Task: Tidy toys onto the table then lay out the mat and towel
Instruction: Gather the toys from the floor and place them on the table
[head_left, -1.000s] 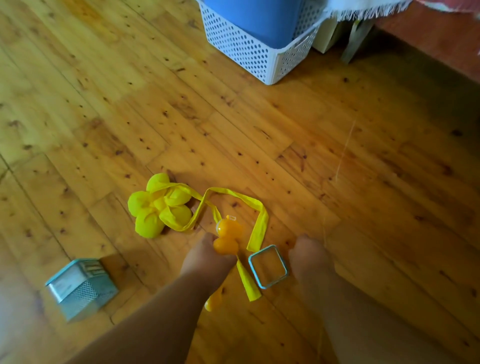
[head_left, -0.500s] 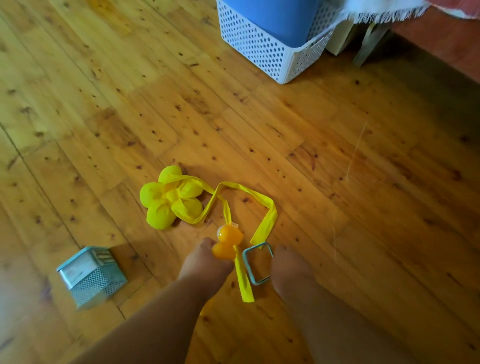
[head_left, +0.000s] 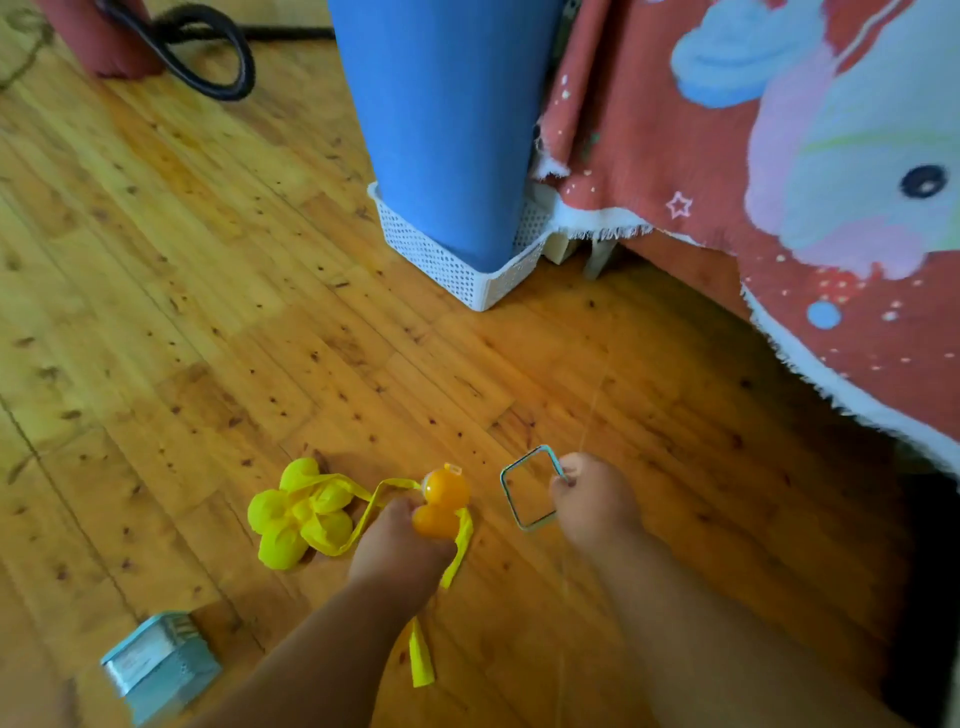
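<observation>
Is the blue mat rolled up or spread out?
Rolled up: the blue mat stands on end inside the white basket, not spread on the floor.

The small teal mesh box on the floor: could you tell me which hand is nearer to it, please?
Left. The left hand is up-right of the mesh box; the right hand is farther right.
</observation>
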